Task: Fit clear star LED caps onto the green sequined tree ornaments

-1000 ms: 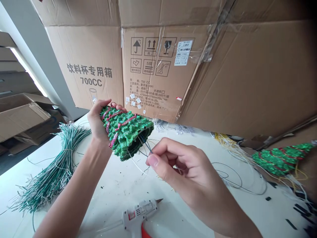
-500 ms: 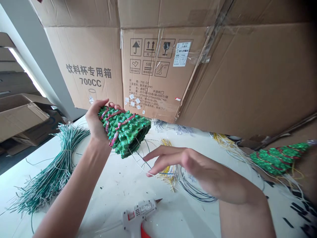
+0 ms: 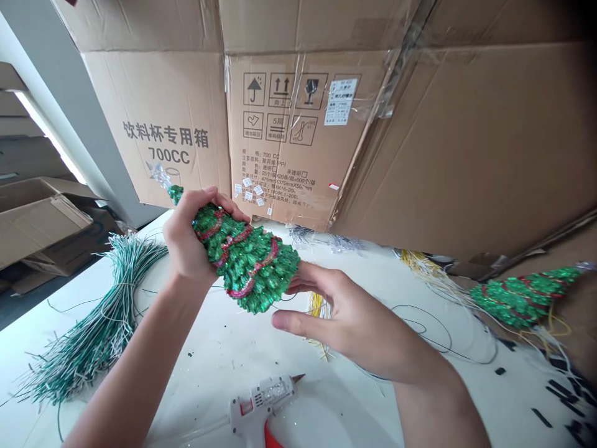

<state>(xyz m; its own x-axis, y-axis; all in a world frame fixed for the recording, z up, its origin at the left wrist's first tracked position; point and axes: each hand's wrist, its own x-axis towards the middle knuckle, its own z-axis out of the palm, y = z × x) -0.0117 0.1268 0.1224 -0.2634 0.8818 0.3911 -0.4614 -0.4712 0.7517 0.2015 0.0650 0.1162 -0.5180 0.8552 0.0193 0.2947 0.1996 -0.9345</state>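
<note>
Tilted over the table, a glittery green Christmas tree ornament [image 3: 254, 267] with red garlands has its clear star [image 3: 160, 174] at the upper left and its base toward the lower right. My left hand [image 3: 189, 242] is wrapped round its upper part. At the base is my right hand [image 3: 349, 317], its thumb apart from the fingers, and the fingertips are partly hidden behind the tree's rim. A thin dark wire shows between base and thumb; whether my right fingers touch it I cannot tell. The underside of the tree is turned out of sight.
A white glue gun [image 3: 261, 401] lies at the front of the table. On the left is a tied bundle of green wires [image 3: 109, 305]. Yellow-and-white wires [image 3: 317, 305] lie behind my right hand. Another tree ornament [image 3: 522, 298] rests at right. Large cardboard boxes [image 3: 289, 37] wall the back.
The tree has turned so its side faces me and its open base is hidden; its star now shows. My right hand has moved up to the base, its fingers going behind the rim.
</note>
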